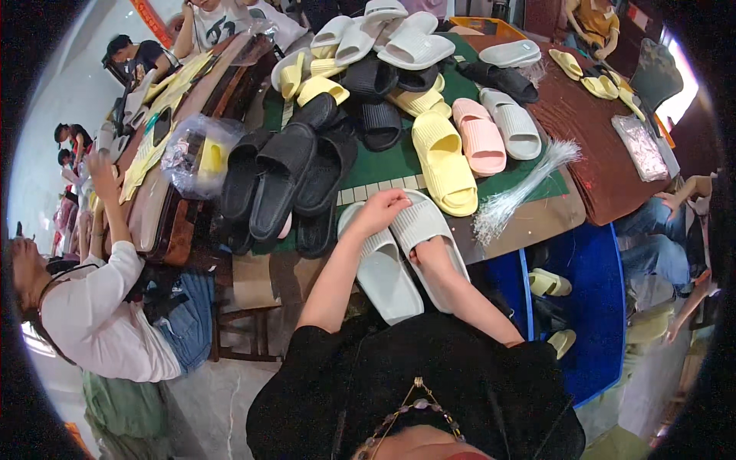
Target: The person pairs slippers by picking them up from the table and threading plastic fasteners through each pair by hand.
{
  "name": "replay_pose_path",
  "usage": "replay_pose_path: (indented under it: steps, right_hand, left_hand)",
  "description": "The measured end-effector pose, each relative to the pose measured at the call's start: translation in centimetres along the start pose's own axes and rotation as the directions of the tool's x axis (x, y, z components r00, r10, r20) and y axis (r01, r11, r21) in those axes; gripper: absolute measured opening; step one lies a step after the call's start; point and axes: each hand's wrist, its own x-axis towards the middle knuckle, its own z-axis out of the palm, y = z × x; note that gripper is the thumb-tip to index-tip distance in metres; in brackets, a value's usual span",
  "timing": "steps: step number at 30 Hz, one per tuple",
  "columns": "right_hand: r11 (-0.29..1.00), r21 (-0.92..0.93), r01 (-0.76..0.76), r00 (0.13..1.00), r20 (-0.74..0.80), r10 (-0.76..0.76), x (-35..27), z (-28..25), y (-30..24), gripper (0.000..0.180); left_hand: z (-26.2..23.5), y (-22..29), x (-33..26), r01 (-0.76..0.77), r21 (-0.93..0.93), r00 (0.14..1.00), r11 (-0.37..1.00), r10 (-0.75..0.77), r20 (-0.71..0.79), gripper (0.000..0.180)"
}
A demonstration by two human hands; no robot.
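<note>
A pair of light grey slippers (389,282) lies side by side at the table's front edge, toes pointing away from me. My right hand (434,257) reaches into the right slipper from the heel end, its fingers partly hidden under the ribbed strap. My left hand (377,213) rests across the toe end of the left slipper. Its fingers are curled and pressed together beside the right slipper's toe; whatever lies between them is too small to make out.
Black slippers (284,165) are piled at the left, with a yellow slipper (445,165) and a pink slipper (479,138) ahead. A bundle of clear plastic strands (529,188) lies right. Below it stands a blue bin (590,307) with slippers. A co-worker (100,307) sits at left.
</note>
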Motion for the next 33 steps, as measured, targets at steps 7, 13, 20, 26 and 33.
replay_pose_path:
  steps: [7,13,20,26,33]
  right_hand:
    - [0.992,-0.120,-0.045,0.998,-0.037,0.041,-1.9,1.2,-1.6,0.011]
    - [0.986,-0.166,-0.022,1.000,0.015,0.025,-2.4,0.5,-1.5,0.015]
    - [0.940,-0.326,0.099,0.977,-0.146,-0.153,4.2,0.3,6.8,0.027]
    - [0.989,0.048,0.143,0.939,0.308,-0.151,-1.4,-2.7,0.5,0.023]
    - [0.528,-0.651,0.546,0.838,0.420,-0.349,-5.9,-3.3,-7.6,0.031]
  left_hand:
    - [-0.2,-0.4,-1.1,0.023,-0.105,1.000,0.994,-0.023,0.001,0.018]
    - [0.1,-1.0,-0.8,0.012,-0.002,0.995,1.000,-0.012,-0.095,0.023]
    - [0.4,1.2,-0.8,0.113,-0.146,0.945,0.983,-0.152,-0.288,0.020]
    - [1.0,0.3,0.4,-0.015,-0.214,0.938,0.977,-0.060,-0.342,0.017]
    - [-0.5,2.6,-2.5,0.151,-0.084,0.898,0.985,-0.173,-0.404,0.029]
